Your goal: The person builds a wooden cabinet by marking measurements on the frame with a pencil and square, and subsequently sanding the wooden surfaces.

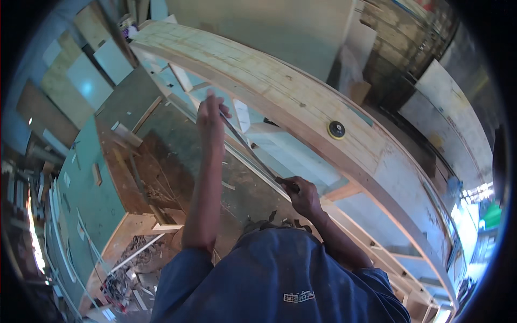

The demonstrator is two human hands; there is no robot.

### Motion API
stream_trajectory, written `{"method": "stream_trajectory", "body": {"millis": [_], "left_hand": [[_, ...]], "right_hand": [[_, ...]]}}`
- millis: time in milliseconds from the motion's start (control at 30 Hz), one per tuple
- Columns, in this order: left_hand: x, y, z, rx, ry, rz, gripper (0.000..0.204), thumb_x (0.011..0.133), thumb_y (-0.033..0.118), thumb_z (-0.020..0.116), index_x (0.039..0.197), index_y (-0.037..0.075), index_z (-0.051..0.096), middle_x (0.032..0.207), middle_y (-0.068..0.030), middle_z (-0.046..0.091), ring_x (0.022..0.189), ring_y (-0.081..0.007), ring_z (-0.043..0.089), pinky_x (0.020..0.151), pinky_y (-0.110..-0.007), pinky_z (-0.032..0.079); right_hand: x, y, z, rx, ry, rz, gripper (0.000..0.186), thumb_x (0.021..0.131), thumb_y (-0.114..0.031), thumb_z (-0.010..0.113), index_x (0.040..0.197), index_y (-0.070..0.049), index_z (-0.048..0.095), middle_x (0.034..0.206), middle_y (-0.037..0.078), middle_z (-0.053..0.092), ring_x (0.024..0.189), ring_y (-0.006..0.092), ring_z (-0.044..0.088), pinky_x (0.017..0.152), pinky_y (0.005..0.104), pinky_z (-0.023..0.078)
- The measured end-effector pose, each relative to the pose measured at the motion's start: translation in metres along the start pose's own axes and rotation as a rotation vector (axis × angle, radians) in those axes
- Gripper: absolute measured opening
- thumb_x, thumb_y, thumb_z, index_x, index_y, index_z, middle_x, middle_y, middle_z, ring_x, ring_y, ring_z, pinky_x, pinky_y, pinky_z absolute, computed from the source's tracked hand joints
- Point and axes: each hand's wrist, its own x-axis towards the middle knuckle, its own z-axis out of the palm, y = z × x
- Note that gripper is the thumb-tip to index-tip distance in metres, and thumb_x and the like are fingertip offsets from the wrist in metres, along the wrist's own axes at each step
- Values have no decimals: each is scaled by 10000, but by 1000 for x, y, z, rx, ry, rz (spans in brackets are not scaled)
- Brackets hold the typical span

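Note:
A thin, dark, slightly bowed strip [245, 141] stretches between my two hands, held in front of a long wooden frame. My left hand [211, 114] is raised at its far end, fingers curled round it and a little blurred by motion. Lower and to the right, my right hand [305, 197] is closed on the near end. What the strip is made of I cannot make out. Beyond both hands runs the frame's pale wooden top [269, 81], marked with brown streaks. A round black disc with a yellow edge [336, 130] lies on that top.
Open compartments with pale panels [301, 153] fill the frame's near side. To the left stands a green-topped workbench [89, 172] with wood offcuts. Tangled scraps and shavings [126, 280] lie below it. Boards [75, 75] lean at the back left.

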Motion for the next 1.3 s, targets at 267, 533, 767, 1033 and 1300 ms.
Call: {"method": "stream_trajectory", "body": {"millis": [267, 533, 767, 1033, 1300], "left_hand": [[87, -10, 19, 672, 177, 418, 451, 984, 420, 630, 909, -25, 625, 773, -135, 603, 696, -254, 596, 664, -390, 483], [177, -53, 36, 925, 262, 680, 413, 1002, 400, 599, 806, 39, 559, 760, -128, 580, 725, -343, 599, 650, -471, 483], [208, -74, 46, 973, 266, 667, 422, 1016, 386, 578, 746, 63, 553, 732, -84, 575, 717, -295, 609, 606, -454, 483], [231, -83, 42, 948, 310, 754, 370, 1027, 256, 571, 751, 12, 535, 714, -191, 581, 669, -414, 593, 593, -510, 457], [235, -84, 52, 939, 362, 758, 372, 1036, 225, 544, 743, -4, 528, 684, -211, 569, 652, -431, 584, 590, -518, 444]], "right_hand": [[93, 4, 12, 83, -43, 32, 238, 934, -166, 715, 1105, -1, 720, 1005, 193, 735, 897, 344, 722, 808, 403, 549], [158, 17, 47, 146, -48, 161, 272, 986, -178, 667, 1178, 11, 707, 1082, 160, 754, 955, 244, 726, 875, 354, 544], [188, 55, 77, 171, 59, 90, 285, 979, -190, 657, 1179, 13, 679, 1155, 176, 737, 1086, 311, 698, 956, 417, 511], [205, 76, 94, 63, 129, -84, 214, 957, -131, 652, 1122, -1, 695, 1081, 215, 719, 1011, 404, 666, 890, 496, 499], [209, 75, 92, -26, 101, -88, 192, 938, -98, 656, 1109, -31, 711, 1026, 202, 702, 943, 422, 655, 806, 514, 507]]}}
